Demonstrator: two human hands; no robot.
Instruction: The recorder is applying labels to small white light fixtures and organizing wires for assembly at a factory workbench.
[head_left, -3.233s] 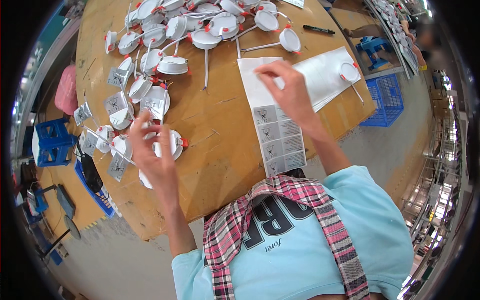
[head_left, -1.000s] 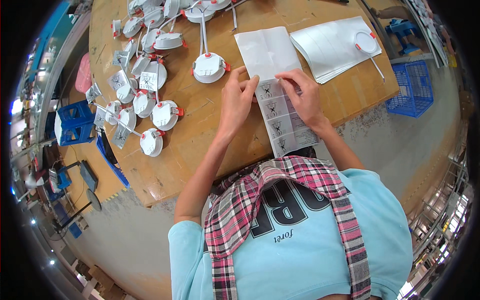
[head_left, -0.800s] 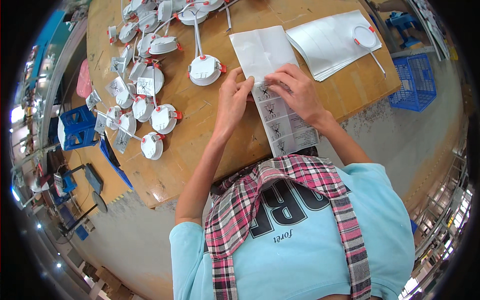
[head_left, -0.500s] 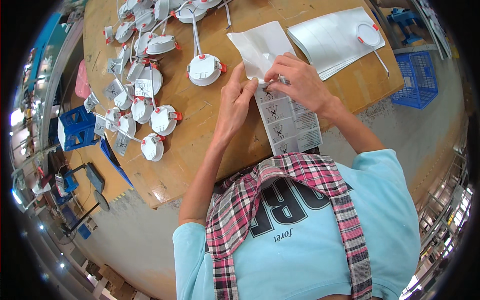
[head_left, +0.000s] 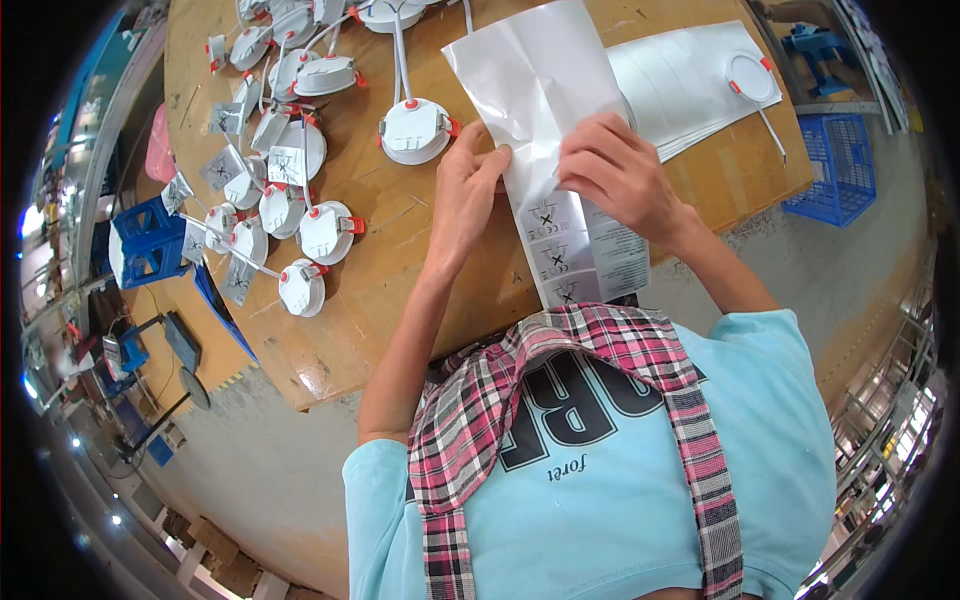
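Note:
A long sheet of printed silver labels [head_left: 565,250] hangs down toward my apron, its bare glossy upper part rising above my hands. My left hand [head_left: 466,190] is closed on the sheet's left edge, thumb on top. Over the sheet's right side, my right hand [head_left: 625,178] has its fingers curled together; whatever they pinch is hidden. Left of the sheet lies a white round downlight [head_left: 415,133] with red-tipped clips and a white cable.
Several more downlights [head_left: 325,232] crowd the table's left side, some with silver labels on their cables. A stack of white sheets [head_left: 665,85] at the right bears a round lamp [head_left: 748,75]. Beyond the table edge stand a blue crate [head_left: 832,170] and a blue stool [head_left: 155,245].
The bare upper part of the label sheet has risen and spread out flatter. My right hand has shifted right and slightly down. My left hand keeps its hold on the edge.

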